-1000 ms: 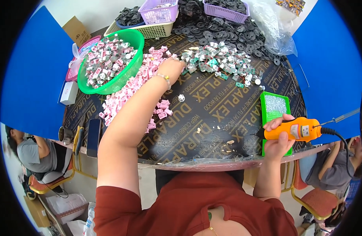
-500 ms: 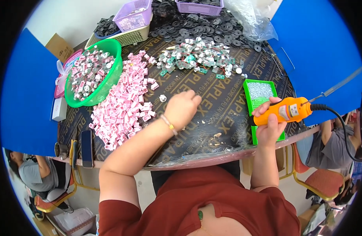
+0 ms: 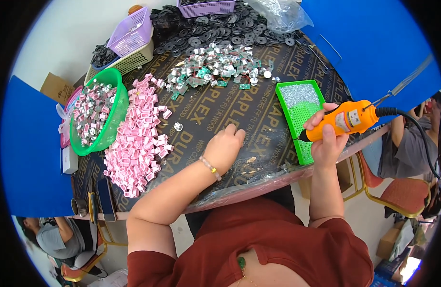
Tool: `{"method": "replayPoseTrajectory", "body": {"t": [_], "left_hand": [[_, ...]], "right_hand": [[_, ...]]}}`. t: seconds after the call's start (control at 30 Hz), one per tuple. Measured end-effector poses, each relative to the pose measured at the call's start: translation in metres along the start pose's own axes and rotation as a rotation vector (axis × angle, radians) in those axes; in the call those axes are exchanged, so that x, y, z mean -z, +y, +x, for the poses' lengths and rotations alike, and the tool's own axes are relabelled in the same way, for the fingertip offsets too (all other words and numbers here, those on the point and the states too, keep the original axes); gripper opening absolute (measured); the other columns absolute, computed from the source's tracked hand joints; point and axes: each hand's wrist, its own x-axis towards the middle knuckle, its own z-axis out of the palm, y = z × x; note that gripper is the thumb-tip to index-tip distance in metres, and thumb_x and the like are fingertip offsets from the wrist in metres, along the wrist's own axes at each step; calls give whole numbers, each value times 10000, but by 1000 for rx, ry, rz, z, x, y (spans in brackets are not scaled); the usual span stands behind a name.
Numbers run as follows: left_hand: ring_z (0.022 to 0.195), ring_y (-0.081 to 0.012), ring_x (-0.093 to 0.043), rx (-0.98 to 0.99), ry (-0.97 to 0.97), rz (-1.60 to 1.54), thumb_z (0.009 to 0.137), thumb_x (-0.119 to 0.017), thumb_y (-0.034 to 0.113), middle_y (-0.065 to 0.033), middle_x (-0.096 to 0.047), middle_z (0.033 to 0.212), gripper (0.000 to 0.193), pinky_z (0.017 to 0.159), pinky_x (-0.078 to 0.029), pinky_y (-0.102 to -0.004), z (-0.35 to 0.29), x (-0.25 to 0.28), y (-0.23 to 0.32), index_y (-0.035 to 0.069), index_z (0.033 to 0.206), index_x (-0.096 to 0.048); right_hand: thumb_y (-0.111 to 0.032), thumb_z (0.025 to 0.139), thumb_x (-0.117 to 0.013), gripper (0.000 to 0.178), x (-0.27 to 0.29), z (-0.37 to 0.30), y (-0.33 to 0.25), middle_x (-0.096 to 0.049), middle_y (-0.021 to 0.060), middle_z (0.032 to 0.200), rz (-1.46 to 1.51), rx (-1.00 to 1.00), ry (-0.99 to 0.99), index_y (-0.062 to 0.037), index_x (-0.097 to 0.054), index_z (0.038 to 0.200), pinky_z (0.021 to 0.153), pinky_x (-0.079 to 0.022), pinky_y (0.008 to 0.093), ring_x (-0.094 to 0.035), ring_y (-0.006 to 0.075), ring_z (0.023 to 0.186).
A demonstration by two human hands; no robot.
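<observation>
My right hand (image 3: pixel 328 148) grips an orange electric screwdriver (image 3: pixel 347 119), its dark tip over the near part of a green tray (image 3: pixel 304 152). Small silvery screws (image 3: pixel 297 94) fill the tray's far part. My left hand (image 3: pixel 224 149) is low over the tabletop with its fingers curled; whatever they may hold is hidden under them. A lone small white round part (image 3: pixel 178 126) lies left of that hand. Farther left spreads a heap of pink plastic housings (image 3: pixel 136 138). Beyond my left hand is a pile of small circuit boards with wires and clear parts (image 3: pixel 215 69).
At left, a green basket (image 3: pixel 121 103) holds mixed parts. Black discs (image 3: pixel 220 33) heap at the back beside purple baskets (image 3: pixel 132 36) and a plastic bag (image 3: pixel 282 14). A phone (image 3: pixel 105 200) lies near the front left edge. The screwdriver hangs from a spring (image 3: pixel 412 74) and trails a cable (image 3: pixel 424 148).
The view has shifted and turned, so the table's contents sit farther left. My left hand is farther from the lone white part. The screwdriver tip has come over the tray from its left edge.
</observation>
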Motion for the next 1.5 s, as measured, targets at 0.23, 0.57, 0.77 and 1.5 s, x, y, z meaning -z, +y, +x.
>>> {"method": "replayPoseTrajectory", "body": {"t": [0.23,0.57,0.77,1.5], "left_hand": [[895,-353,-610,-17,-115,-130,847,-602,162,-149,-548,1019,198,753,-515,-432,10,7,16,72,1024,-590],[869,-302,-613,-142,246,75,806,-634,109,-102,-625,884,139,765,-503,-406,138,-27,-65,78,939,-660],[736,-332,-634,-32,297,-190,757,-587,42,-160,-643,818,236,674,-519,-407,133,-15,-66,57,988,-633],[907,-137,-636,294,162,-1381,800,-674,-52,-102,-674,1046,209,814,-511,-272,-19,43,-30,3,1001,-667]], "right_hand": [[-98,848,-613,383,10,5,-4,-571,90,837,-4,32,-3,12,-471,1186,704,-498,306,-555,149,730],[-35,861,-598,289,32,61,0,-587,66,857,-238,33,82,3,-473,1117,734,-520,274,-615,131,760],[-90,886,-590,261,58,79,21,-570,51,814,-339,-53,38,-20,-461,1102,651,-506,264,-583,112,683],[-82,871,-590,266,60,72,19,-589,71,767,-254,28,80,-11,-465,1094,610,-507,251,-576,124,616]]}}
